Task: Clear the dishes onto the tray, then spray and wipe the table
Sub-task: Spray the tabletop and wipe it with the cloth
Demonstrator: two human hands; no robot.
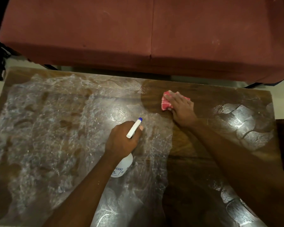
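Wiping is under way on the dark brown wooden table: the right hand lies flat, fingers stretched and close together, pressing a crumpled red-and-white woven cloth against the wood near the far edge, right of centre. The left hand is wrapped around the neck of a white plastic spray bottle with a blue nozzle tip, fingers closed on it, above the middle of the table; whether a finger rests on the trigger cannot be told.

The cloth looks soft and limp, so it probably bunches and slides under the palm; a flat, broad press over its middle seems the best hold, not a pinch at one corner. The bottle looks light, stiff and smooth, possibly slick if wet, and the neck below the trigger head is the natural grip.

A whitish, foamy film of cleaner covers the left and middle of the table, with patches at the right edge and near right corner, while a dark band around the cloth reads as already wiped. No dishes or tray show. A maroon upholstered bench stands beyond the far edge. Most of the bottle's body is hidden under the left wrist, its label only partly legible, and the table's near edge is cut off.
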